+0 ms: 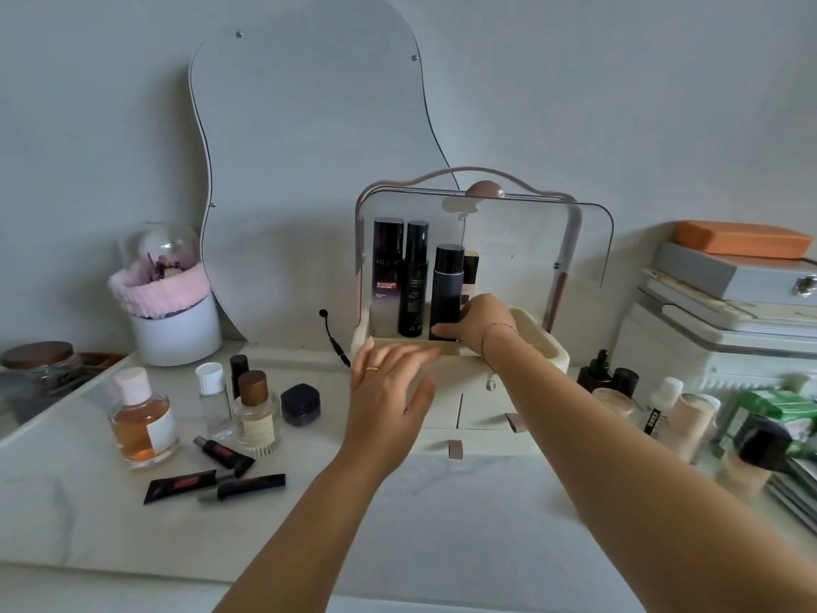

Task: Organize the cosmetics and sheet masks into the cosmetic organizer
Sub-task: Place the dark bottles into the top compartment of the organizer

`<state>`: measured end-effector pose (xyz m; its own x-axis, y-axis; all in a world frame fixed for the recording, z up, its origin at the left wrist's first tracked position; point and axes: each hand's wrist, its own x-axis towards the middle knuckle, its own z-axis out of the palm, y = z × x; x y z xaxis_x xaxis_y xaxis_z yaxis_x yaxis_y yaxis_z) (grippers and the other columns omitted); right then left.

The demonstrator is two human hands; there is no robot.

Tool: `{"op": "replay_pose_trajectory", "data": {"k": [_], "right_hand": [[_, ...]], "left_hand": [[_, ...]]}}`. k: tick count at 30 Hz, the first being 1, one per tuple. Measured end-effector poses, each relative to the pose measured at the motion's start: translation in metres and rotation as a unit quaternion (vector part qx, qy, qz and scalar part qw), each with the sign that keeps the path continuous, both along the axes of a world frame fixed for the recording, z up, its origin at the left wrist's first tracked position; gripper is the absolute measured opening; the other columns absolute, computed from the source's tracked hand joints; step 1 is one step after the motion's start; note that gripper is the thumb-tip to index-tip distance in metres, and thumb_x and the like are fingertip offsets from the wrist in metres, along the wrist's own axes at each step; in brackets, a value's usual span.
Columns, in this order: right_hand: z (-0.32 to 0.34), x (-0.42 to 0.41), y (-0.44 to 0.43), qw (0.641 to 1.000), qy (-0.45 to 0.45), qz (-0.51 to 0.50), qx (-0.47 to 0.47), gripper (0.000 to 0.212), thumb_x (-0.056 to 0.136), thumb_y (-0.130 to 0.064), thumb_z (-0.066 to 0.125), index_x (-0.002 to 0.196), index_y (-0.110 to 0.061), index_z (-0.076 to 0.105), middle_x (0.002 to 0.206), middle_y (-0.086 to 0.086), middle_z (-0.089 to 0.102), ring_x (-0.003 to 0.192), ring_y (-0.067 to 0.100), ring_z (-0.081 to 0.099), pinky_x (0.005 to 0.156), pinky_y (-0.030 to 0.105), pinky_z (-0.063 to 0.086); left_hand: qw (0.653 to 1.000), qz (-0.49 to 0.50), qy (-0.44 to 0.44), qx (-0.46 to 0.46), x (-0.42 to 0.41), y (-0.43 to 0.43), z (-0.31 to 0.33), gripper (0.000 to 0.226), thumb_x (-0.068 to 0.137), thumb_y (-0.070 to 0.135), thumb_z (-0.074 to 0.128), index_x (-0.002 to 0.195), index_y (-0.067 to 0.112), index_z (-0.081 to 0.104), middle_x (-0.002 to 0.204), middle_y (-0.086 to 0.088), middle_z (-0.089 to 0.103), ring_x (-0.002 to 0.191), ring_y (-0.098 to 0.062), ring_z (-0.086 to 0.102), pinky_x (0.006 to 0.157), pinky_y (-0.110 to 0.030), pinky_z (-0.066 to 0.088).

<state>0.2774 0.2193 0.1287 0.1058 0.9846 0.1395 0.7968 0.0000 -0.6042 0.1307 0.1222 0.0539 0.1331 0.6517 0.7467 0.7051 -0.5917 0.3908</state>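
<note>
A cream cosmetic organizer [537, 334] stands mid-table, its clear lid [530, 241] raised. In its top tray stand a dark L'Oreal bottle [387, 276], a black spray bottle [413, 280] and a black can [446, 289]. My right hand [479, 323] reaches into the tray and grips the base of the black can. My left hand [391, 391] hovers with fingers spread in front of the organizer, holding nothing. Loose on the left lie an orange-liquid bottle [141, 420], a small clear bottle [214, 398], a perfume bottle [256, 413], a black jar [300, 404] and black tubes [250, 484].
More bottles and tubes [681, 413] crowd the table at the right, beside green packets [778, 409] and stacked boxes [734, 276]. A wavy mirror [309, 148] leans on the wall behind. A white pot with a pink band [172, 311] stands at the back left.
</note>
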Motion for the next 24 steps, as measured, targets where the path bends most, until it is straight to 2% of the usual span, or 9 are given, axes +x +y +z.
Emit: {"op": "replay_pose_trajectory", "data": {"k": [2,5,9,13,15,17,20,22,24], "right_hand": [[0.002,0.001,0.005,0.999,-0.042,-0.001,-0.013,0.033,0.072,-0.039,0.076,0.083,-0.011,0.062,0.066,-0.001,0.057,0.06,0.014,0.053,0.045,0.022,0.031],[0.005,0.005,0.013,0.995,-0.092,-0.001,-0.036,0.046,0.071,-0.045,0.075,0.095,-0.006,0.07,0.085,0.004,0.07,0.076,0.019,0.064,0.05,0.022,0.038],[0.002,0.015,0.019,0.988,-0.125,-0.026,-0.085,0.056,0.067,-0.064,0.069,0.071,-0.009,0.056,0.064,0.0,0.053,0.058,0.014,0.049,0.047,0.026,0.03],[0.001,0.014,0.022,0.985,-0.144,-0.018,-0.091,0.063,0.063,-0.073,0.065,0.065,-0.012,0.046,0.065,0.0,0.049,0.069,0.021,0.052,0.059,0.028,0.036],[0.002,0.014,0.022,0.986,-0.139,-0.007,-0.091,0.063,0.064,-0.072,0.065,0.064,-0.012,0.045,0.065,0.0,0.049,0.066,0.019,0.05,0.056,0.027,0.034],[0.001,0.016,0.024,0.991,-0.112,0.008,-0.078,0.06,0.065,-0.065,0.07,0.077,-0.008,0.053,0.077,0.001,0.055,0.07,0.018,0.053,0.057,0.026,0.035],[0.0,0.021,0.024,0.998,-0.036,0.042,-0.028,0.078,0.067,-0.048,0.079,0.125,-0.008,0.045,0.114,0.005,0.057,0.104,0.024,0.056,0.079,0.029,0.04],[0.001,0.024,0.023,0.998,0.021,0.062,0.011,0.078,0.067,-0.042,0.08,0.129,-0.012,0.042,0.117,0.006,0.058,0.103,0.022,0.055,0.081,0.031,0.04],[0.003,0.029,0.024,0.994,0.064,0.077,0.05,0.073,0.069,-0.039,0.08,0.128,-0.014,0.045,0.113,0.004,0.058,0.098,0.019,0.055,0.08,0.03,0.041]], "left_hand": [[1.0,-0.002,0.0,0.002,0.0,-0.001,0.001,0.037,0.096,0.039,0.033,0.123,0.028,0.056,0.121,0.016,0.057,0.12,-0.002,0.042,0.114,-0.027,0.0],[1.0,-0.009,0.0,0.002,0.0,-0.002,0.002,0.044,0.095,0.045,0.027,0.123,0.028,0.056,0.122,0.016,0.057,0.12,-0.002,0.042,0.114,-0.028,0.001],[1.0,-0.01,0.003,0.001,-0.001,-0.003,0.002,0.046,0.095,0.046,0.026,0.124,0.027,0.056,0.122,0.017,0.057,0.121,-0.002,0.043,0.114,-0.028,0.001],[1.0,-0.007,0.001,-0.001,0.0,-0.003,0.002,0.047,0.095,0.046,0.025,0.124,0.027,0.056,0.122,0.016,0.057,0.121,-0.002,0.043,0.115,-0.031,0.002],[1.0,-0.005,0.003,0.001,0.0,-0.003,0.002,0.047,0.095,0.046,0.025,0.124,0.027,0.057,0.122,0.016,0.057,0.121,-0.002,0.043,0.115,-0.031,0.003],[1.0,-0.005,0.008,0.003,-0.001,-0.003,0.001,0.045,0.095,0.045,0.027,0.124,0.027,0.056,0.121,0.016,0.057,0.121,-0.002,0.043,0.115,-0.031,0.003],[1.0,-0.002,0.011,-0.009,-0.002,-0.001,0.006,0.037,0.096,0.042,0.034,0.121,0.028,0.058,0.118,0.017,0.059,0.118,-0.003,0.045,0.113,-0.025,0.003],[0.999,-0.003,0.028,-0.028,-0.006,0.004,0.016,0.035,0.097,0.042,0.037,0.121,0.027,0.058,0.12,0.014,0.059,0.119,-0.005,0.046,0.11,-0.021,0.005],[0.994,-0.007,0.083,-0.065,-0.009,0.014,0.03,0.047,0.096,0.049,0.032,0.133,0.026,0.049,0.138,0.011,0.048,0.131,-0.009,0.036,0.108,-0.02,0.005]]}}
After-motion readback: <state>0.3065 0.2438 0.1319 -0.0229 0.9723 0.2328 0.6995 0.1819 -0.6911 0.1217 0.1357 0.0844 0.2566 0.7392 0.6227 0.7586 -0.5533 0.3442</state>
